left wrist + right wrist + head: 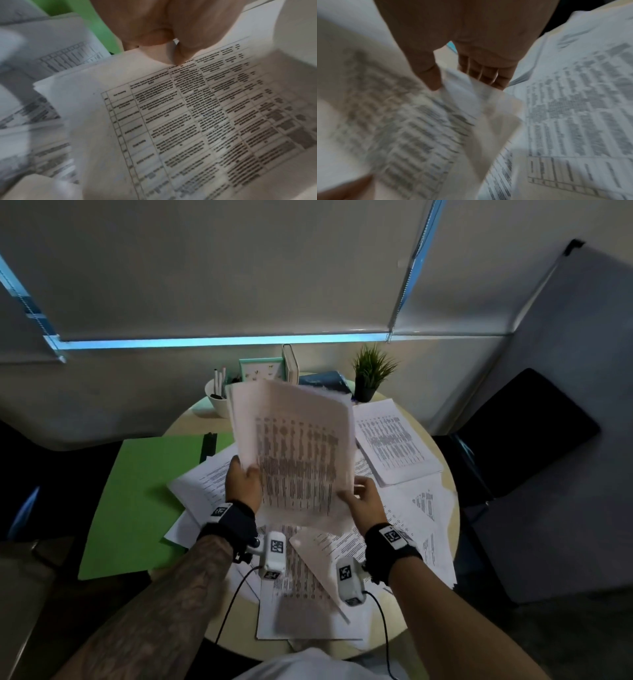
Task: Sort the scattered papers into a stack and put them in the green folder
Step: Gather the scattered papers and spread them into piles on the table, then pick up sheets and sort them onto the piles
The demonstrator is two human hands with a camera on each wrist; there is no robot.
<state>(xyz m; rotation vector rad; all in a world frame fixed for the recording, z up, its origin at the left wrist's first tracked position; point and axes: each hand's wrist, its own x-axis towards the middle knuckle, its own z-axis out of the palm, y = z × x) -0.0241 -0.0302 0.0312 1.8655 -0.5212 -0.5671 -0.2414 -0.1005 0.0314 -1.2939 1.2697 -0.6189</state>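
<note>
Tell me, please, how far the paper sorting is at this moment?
Partly done. A neat stack already lies at the table's far right. In hand: the left hand and right hand both grip a raised bundle of sheets. Left: loose papers cover the round table, and the green folder holds nothing visible yet.

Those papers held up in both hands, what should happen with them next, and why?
Probably lower the held sheets, gripped by the left hand and right hand, onto the neat pile at right: loose pages still cover the table and the green folder holds none.
</note>
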